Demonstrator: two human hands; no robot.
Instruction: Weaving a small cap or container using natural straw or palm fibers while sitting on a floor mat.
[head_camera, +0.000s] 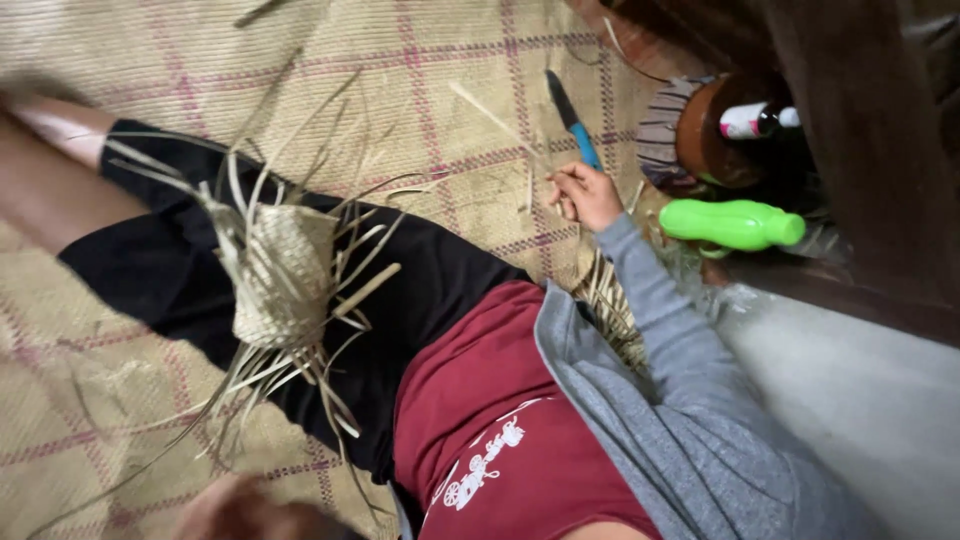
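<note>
— Straw-coloured and half woven, the small palm-leaf basket (283, 275) lies on the person's lap, across the black shorts (400, 300), its loose strips fanning out above and below. Nobody grips it; it rests there by its own weight.

— And the hands?

— The right hand (585, 195) is stretched out to the side, fingers curled narrowly around a thin pale strip (530, 185), just beside a blue-handled knife with a dark blade (572, 118) lying on the mat. The left hand (235, 510) is a blur at the bottom edge; I cannot tell whether it is open or closed, or whether it holds anything.

— Why reach that way?

— My guess: the spare strips and the knife lie on that side, within arm's reach.

— What's underneath?

— A woven beige floor mat with faded pink checks (420, 80), scattered with leaf offcuts. At the right stand a bright green plastic bottle (735, 223) on its side, a round brown pot (715, 135), and dark wooden furniture (860, 150) over a pale floor.
</note>
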